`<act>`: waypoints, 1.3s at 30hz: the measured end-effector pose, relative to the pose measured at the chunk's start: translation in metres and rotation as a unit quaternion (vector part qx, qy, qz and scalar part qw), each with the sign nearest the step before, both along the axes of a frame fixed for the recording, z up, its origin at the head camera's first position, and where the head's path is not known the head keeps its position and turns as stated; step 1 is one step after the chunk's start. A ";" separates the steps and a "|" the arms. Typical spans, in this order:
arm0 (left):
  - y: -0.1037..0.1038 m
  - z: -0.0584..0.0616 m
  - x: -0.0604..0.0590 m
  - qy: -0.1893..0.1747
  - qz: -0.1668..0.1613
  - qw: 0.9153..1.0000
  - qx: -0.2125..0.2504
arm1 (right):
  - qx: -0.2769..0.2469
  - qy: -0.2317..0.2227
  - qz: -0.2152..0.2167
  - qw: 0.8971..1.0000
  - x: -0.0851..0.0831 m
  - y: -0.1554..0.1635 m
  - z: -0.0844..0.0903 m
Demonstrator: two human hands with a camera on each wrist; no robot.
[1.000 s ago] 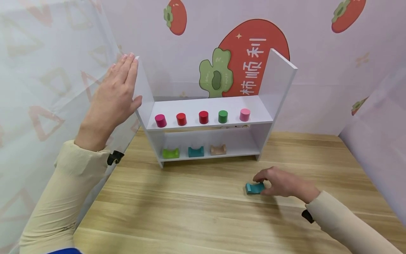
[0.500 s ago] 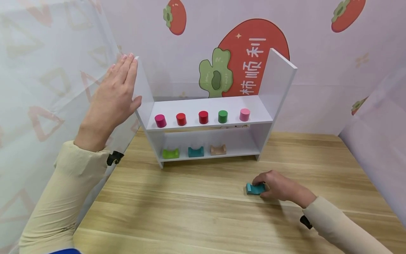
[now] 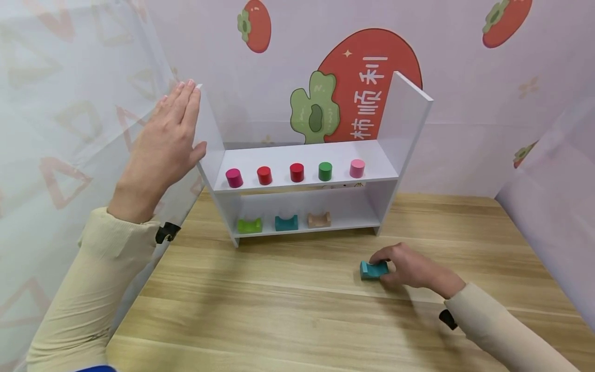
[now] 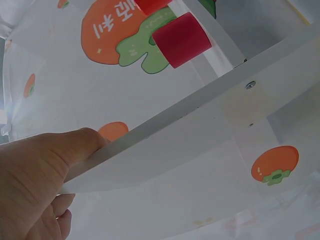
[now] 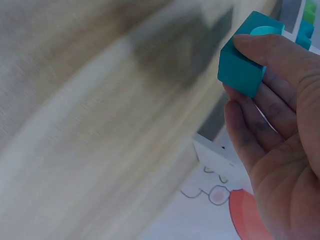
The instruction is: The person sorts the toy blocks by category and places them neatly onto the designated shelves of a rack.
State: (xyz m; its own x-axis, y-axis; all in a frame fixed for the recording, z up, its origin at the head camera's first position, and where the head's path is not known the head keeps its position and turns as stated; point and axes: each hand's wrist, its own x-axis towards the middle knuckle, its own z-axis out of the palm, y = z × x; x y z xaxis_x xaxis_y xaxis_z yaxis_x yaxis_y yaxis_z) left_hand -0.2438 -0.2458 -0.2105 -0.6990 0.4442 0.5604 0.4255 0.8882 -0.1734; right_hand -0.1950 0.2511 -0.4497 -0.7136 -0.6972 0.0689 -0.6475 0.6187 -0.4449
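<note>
My left hand (image 3: 167,139) lies flat with straight fingers against the outer left side panel of a white two-level shelf (image 3: 409,129). In the left wrist view the thumb of that left hand (image 4: 40,180) wraps the panel edge (image 4: 200,145). My right hand (image 3: 406,266) grips a teal block (image 3: 372,270) low over the wooden table (image 3: 279,310), in front of the shelf's right end. The right wrist view shows the teal block (image 5: 245,65) pinched between thumb and fingers of the right hand (image 5: 280,145). Its top has a curved notch.
The upper shelf carries a row of cylinders: magenta (image 3: 234,177), red (image 3: 264,175), red (image 3: 297,172), green (image 3: 325,171), pink (image 3: 357,168). The lower shelf holds arch blocks: green (image 3: 249,225), teal (image 3: 286,222), tan (image 3: 318,219). Printed curtains enclose the table.
The right hand has tightened its hold on the teal block and shifted it slightly toward the shelf. The left hand has stayed on the side panel.
</note>
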 end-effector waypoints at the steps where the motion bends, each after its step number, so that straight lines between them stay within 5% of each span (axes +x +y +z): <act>1: 0.000 0.000 0.000 0.000 0.000 1.000 0.001 | -0.001 0.002 0.001 1.000 -0.002 0.000 0.002; 21: 0.000 0.000 0.000 -0.002 0.001 1.000 -0.001 | 0.028 0.004 -0.014 0.999 -0.041 -0.015 0.042; 39: 0.001 0.000 0.000 -0.002 0.006 1.000 -0.006 | 0.030 0.036 -0.042 0.998 -0.076 -0.034 0.058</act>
State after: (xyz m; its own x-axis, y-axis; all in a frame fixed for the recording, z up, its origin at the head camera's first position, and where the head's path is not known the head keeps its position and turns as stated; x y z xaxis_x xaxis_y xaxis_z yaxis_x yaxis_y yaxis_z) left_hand -0.2442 -0.2451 -0.2103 -0.7069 0.4427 0.5516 0.4153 0.8911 -0.1829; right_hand -0.2706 0.2167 -0.3914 -0.7647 -0.6391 0.0823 -0.6209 0.6967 -0.3594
